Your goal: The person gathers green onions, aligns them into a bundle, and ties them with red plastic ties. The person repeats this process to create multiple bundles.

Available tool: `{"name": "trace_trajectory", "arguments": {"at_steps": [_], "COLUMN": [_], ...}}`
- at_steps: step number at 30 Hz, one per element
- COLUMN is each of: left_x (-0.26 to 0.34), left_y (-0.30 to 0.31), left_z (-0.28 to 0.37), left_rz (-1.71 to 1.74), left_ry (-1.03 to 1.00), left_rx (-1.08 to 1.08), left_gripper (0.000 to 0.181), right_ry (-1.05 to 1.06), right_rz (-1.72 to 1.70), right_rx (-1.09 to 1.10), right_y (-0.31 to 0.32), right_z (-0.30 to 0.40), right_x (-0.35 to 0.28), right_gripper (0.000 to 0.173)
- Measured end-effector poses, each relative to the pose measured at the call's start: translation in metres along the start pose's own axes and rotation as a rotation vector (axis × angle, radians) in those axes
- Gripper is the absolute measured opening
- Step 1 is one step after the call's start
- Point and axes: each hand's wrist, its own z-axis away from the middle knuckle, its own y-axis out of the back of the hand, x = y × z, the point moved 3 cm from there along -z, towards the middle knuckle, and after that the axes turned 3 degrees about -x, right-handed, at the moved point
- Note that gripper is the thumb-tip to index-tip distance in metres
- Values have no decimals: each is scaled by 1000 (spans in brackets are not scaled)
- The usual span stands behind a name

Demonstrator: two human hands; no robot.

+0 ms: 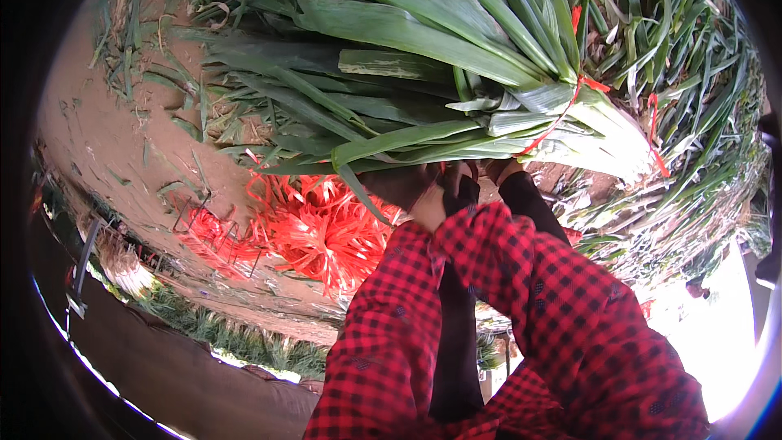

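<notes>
A large bundle of leeks or big green onions lies across the ground before me, leaves to the left and white stalks to the right. Red plastic ties go round it mid-length, and another red tie is by the root end. My two red-and-black checked sleeves meet just below the bundle. Between their cuffs shows bare skin of a wrist or hand; which side it belongs to is unclear. Both hands are near the bundle's lower edge, largely hidden by shadow, leaves and sleeves, so their grip cannot be told.
Heaped red plastic strips lie on the soil left of my sleeves, beside thin metal wire hoops. Loose green leaves cover the ground at right. Another white-stalked bundle lies far left. My dark-clad legs stand below the bundle.
</notes>
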Motion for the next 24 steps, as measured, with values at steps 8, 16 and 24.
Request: {"name": "trace_trajectory", "arguments": {"at_steps": [8, 16, 24], "left_x": [47, 143, 173], "left_y": [-8, -7, -38], "left_z": [23, 56, 67], "left_rz": [-92, -486, -881], "left_ry": [1, 207, 185], "left_rx": [-50, -175, 23], "left_gripper": [34, 33, 25], "right_ry": [137, -93, 178], "right_rz": [170, 929, -113], "right_rx": [-114, -822, -160], "right_y": [-27, 26, 90], "right_z": [-17, 71, -1], "right_x": [-47, -55, -172], "right_gripper": [27, 27, 48]}}
